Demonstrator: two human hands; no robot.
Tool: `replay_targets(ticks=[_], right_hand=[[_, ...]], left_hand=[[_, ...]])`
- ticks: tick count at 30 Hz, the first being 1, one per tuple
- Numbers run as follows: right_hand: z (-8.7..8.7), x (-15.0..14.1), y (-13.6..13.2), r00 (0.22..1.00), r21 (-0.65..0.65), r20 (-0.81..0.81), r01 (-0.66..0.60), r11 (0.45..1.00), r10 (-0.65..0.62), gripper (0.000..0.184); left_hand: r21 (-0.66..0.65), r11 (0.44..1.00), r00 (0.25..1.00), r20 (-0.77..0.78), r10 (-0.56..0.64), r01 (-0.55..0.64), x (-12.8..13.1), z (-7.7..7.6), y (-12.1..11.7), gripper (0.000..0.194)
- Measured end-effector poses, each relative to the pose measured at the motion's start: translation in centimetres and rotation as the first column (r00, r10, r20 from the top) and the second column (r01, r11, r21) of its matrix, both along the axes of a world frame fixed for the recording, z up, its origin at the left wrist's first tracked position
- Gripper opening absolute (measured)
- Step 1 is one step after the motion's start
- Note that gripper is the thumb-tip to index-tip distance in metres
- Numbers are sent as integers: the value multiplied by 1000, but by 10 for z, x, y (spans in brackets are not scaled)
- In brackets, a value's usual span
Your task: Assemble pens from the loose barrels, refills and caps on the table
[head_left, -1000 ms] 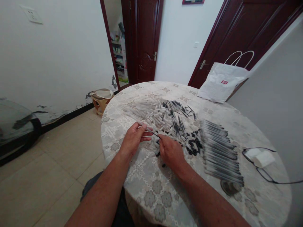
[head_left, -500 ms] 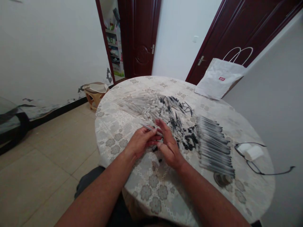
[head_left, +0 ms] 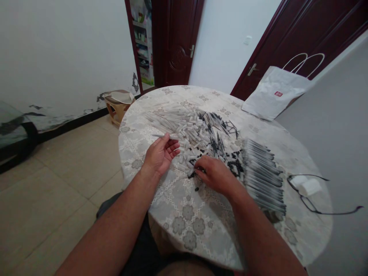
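My left hand (head_left: 161, 153) pinches a thin pale pen barrel (head_left: 173, 137) between thumb and forefinger, its other fingers loosely curled. The barrel lies nearly level over the near edge of a heap of loose white pen barrels (head_left: 166, 119). My right hand (head_left: 214, 172) is down at the small parts, thumb and fingertips closed together. Whatever is between those fingertips is too small to make out. Small black pen parts (head_left: 235, 165) lie around it, and thin black refills (head_left: 215, 143) are scattered behind. A single black piece (head_left: 197, 189) sits just below the right hand.
A row of assembled-looking pens (head_left: 263, 176) lies at the right, with a dark round object (head_left: 273, 215) at its near end. Eyeglasses (head_left: 309, 203) and a white tissue wad (head_left: 310, 187) are beyond. A white paper bag (head_left: 276, 94) stands at the back of the round table (head_left: 188, 222).
The hands were together around a pen barrel and have parted. My left hand moved left and away with a barrel; my right hand dropped to the small parts.
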State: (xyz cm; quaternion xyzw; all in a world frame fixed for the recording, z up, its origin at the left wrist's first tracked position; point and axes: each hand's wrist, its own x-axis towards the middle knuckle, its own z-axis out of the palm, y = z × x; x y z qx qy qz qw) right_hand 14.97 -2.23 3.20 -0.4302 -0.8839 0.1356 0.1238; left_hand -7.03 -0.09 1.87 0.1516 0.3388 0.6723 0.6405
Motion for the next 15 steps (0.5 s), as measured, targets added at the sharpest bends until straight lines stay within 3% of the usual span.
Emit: replay_targets(ticks=[4,10,15], right_hand=[[17,-2,-15,982,-131,156,-84,988,104,12],[25,-7,-29,938,-229,326,-40,973,115,10],[22,-11,-30,959,-205,261,-59,977,113,10]], left_hand=[[11,1000,999,-33,21,-21,2,0,-1,20],[22,1000,998,-57,7,-6,4,1,-1,22],[31,999,995,-96,-13,16,5,1,-2,23]])
